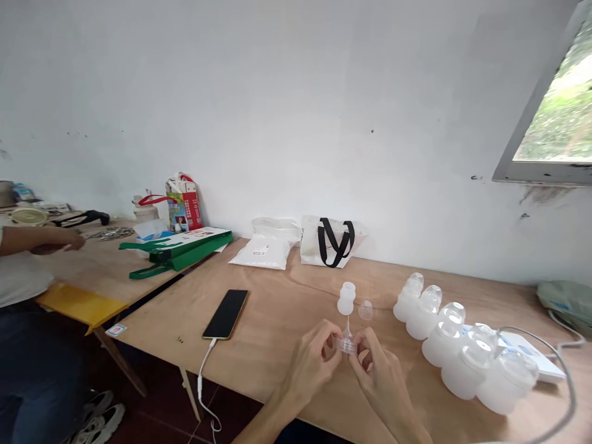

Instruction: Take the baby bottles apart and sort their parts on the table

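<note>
Clear teat (348,335) in its see-through ring (346,347) is over the near half of the tabletop (277,345), between L hand (317,357) & R hand (377,364). Fingers of both hands are pinched narrow on the ring, one hand per side; thin tip points up. Prob. v. light; teat likely soft & bendy, ring stiffer, maybe a bit slick. Best hold = ring's sides, approx. opposite each other; squeezing the tip would prob. fold it.

Small bottle (346,299), whitish, stands just beyond the hands, clear cap (365,310) beside it. Both look light; cap's thin, so go easy on its edge. Five capped bottles (439,345) in a row to the R.

Writing: red carton (192,206) has white lettering, too small to read. White packet (263,253) has a dark label, ditto. Corner sticker (116,330), blue/white, illegible. No brand readable on phone (226,314); screen's dark.
</note>
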`<action>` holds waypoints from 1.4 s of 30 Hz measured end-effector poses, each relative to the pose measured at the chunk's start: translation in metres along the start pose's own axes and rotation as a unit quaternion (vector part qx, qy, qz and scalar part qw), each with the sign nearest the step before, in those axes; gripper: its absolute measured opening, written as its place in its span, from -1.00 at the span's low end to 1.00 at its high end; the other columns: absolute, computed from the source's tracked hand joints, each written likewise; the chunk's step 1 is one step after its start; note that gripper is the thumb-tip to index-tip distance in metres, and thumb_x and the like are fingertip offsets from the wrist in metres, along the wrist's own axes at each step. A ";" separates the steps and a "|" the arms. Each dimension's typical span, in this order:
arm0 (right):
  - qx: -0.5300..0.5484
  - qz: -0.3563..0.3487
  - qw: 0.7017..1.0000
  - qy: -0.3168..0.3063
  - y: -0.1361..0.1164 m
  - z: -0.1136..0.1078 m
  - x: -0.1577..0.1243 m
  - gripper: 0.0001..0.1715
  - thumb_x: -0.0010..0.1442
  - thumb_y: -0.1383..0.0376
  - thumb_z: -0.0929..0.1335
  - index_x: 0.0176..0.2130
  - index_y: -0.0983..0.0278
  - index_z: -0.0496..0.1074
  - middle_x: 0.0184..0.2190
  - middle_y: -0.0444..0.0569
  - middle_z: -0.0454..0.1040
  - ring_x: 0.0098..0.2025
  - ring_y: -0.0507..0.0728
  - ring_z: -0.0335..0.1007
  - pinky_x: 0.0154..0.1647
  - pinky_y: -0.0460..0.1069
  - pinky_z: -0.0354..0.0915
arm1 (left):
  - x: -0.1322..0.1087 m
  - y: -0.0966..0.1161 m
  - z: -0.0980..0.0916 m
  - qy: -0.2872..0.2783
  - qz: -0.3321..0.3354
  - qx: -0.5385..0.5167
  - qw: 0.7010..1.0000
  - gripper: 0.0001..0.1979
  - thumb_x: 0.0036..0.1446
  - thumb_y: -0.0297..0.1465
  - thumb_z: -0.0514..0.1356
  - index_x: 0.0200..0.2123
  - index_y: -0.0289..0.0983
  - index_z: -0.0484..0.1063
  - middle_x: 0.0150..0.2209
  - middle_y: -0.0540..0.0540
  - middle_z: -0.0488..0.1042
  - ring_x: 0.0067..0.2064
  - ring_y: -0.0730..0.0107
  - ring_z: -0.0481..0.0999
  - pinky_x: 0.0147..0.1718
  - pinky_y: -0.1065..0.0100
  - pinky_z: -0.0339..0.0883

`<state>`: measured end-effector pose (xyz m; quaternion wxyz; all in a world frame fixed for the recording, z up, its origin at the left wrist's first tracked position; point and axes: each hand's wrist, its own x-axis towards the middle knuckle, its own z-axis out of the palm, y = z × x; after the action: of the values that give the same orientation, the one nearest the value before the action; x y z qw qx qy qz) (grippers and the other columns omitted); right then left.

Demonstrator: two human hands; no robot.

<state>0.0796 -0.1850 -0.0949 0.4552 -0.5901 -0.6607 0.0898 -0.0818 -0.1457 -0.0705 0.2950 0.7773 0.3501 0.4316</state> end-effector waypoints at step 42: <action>0.097 0.031 0.995 0.015 0.054 -0.001 0.093 -0.05 0.34 -0.03 0.30 0.49 -0.01 -0.25 0.53 0.02 -0.24 0.52 0.32 -0.22 0.41 0.34 0.05 | 0.009 -0.018 -0.004 -0.077 -0.072 -0.066 0.992 -0.88 0.32 -0.32 0.16 -0.13 -0.16 0.46 0.06 -0.07 0.43 -0.11 0.33 0.49 -0.19 0.35 0.34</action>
<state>0.1280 -0.0901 -0.0838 0.5171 -0.5648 -0.6232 0.1588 -0.0868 -0.1274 -0.0783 0.4025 0.7595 0.3522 0.3702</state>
